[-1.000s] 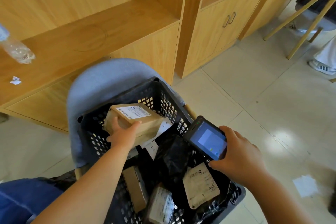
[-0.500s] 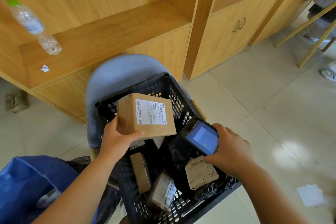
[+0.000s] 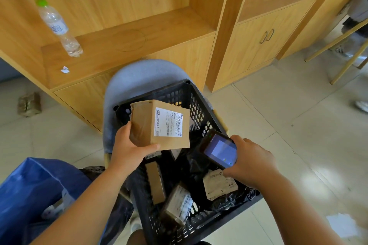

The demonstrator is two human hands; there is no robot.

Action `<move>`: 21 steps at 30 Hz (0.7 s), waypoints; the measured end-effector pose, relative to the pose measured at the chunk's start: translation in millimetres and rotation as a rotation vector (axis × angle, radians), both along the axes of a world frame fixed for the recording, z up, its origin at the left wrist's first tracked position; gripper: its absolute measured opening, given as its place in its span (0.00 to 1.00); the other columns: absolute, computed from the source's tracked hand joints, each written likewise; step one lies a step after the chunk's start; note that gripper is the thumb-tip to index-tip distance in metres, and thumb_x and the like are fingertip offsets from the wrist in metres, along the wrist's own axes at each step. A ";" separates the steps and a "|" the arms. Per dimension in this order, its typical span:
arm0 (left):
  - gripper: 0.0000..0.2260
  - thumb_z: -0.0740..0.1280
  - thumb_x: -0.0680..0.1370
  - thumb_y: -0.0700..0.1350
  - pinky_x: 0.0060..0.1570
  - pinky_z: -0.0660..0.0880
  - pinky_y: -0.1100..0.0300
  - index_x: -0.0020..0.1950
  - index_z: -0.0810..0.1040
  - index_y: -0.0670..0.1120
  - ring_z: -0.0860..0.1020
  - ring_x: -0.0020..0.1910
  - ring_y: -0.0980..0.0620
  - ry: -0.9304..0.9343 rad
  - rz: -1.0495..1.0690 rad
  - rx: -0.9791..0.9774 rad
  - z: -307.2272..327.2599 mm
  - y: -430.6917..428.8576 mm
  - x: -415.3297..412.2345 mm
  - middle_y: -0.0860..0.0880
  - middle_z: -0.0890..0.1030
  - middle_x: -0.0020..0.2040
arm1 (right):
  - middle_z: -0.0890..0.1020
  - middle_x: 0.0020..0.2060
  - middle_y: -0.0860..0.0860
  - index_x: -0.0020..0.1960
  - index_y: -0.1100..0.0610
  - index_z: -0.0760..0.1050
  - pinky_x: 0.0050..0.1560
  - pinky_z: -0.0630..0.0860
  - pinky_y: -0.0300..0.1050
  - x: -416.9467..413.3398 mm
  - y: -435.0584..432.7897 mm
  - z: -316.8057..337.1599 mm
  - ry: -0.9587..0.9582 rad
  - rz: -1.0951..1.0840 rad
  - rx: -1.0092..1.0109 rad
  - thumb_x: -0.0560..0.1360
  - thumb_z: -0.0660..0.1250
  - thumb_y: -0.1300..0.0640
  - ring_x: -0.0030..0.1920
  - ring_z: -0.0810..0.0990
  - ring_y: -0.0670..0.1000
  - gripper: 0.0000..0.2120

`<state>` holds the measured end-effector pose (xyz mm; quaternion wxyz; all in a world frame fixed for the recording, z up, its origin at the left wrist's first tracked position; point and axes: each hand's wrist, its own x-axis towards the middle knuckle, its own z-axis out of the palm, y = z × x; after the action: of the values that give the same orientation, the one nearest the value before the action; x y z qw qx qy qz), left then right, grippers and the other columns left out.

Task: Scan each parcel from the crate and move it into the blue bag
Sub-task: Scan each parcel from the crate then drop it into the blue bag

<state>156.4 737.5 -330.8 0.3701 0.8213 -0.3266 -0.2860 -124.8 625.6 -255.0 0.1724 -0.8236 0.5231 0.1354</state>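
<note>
A black perforated crate (image 3: 201, 109) stands on a grey-blue chair (image 3: 139, 73). My left hand (image 3: 130, 148) grips a brown cardboard box (image 3: 145, 125) above the crate, its white barcode label turned up toward me. To its right, my right hand (image 3: 252, 162) holds a black handheld scanner (image 3: 219, 148) with a lit screen, its front end near the box's lower right corner. Inside the crate lie a slim brown box (image 3: 156, 182), a labelled parcel (image 3: 179, 206), a black poly bag (image 3: 192, 163) and a white-labelled packet (image 3: 219, 185). The blue bag (image 3: 33, 187) stands open at lower left.
Wooden shelving and cabinets (image 3: 256, 38) run behind the chair. A plastic bottle (image 3: 59, 29) stands on the low shelf. A small wrapped block (image 3: 29, 103) lies on the tiled floor at left. Paper scrap (image 3: 344, 225) lies at lower right. Stool legs (image 3: 346, 53) and a person's shoe (image 3: 361, 105) are at far right.
My left hand has lifted the cardboard box out of the crate and turned its label up. The scanner stayed close beside it at the right. The view shifted, and the blue bag came into sight.
</note>
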 end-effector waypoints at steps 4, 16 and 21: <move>0.48 0.79 0.61 0.56 0.61 0.66 0.52 0.74 0.57 0.54 0.63 0.66 0.56 -0.011 0.004 0.020 -0.6 1.4 0.9 0.54 0.63 0.70 | 0.72 0.43 0.45 0.66 0.47 0.61 0.38 0.71 0.44 -0.9 2.0 1.1 0.004 -0.006 0.000 0.61 0.70 0.38 0.41 0.73 0.49 0.38; 0.46 0.78 0.63 0.55 0.62 0.66 0.52 0.75 0.57 0.53 0.64 0.68 0.53 -0.018 0.050 0.010 12.2 19.8 6.3 0.54 0.62 0.71 | 0.71 0.48 0.45 0.69 0.47 0.57 0.43 0.75 0.47 12.3 11.8 -0.9 -0.101 -0.052 -0.032 0.61 0.70 0.38 0.45 0.73 0.49 0.42; 0.47 0.78 0.65 0.53 0.63 0.64 0.56 0.76 0.55 0.51 0.63 0.67 0.56 -0.017 0.167 -0.061 38.0 60.4 23.7 0.54 0.61 0.71 | 0.73 0.54 0.46 0.71 0.48 0.56 0.42 0.72 0.45 51.6 21.4 0.0 -0.274 0.021 -0.048 0.61 0.73 0.41 0.47 0.73 0.49 0.44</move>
<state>180.1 797.9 -292.8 0.4145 0.8365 -0.2688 -0.2373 -73.1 647.0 -255.0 0.2209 -0.8437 0.4892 0.0107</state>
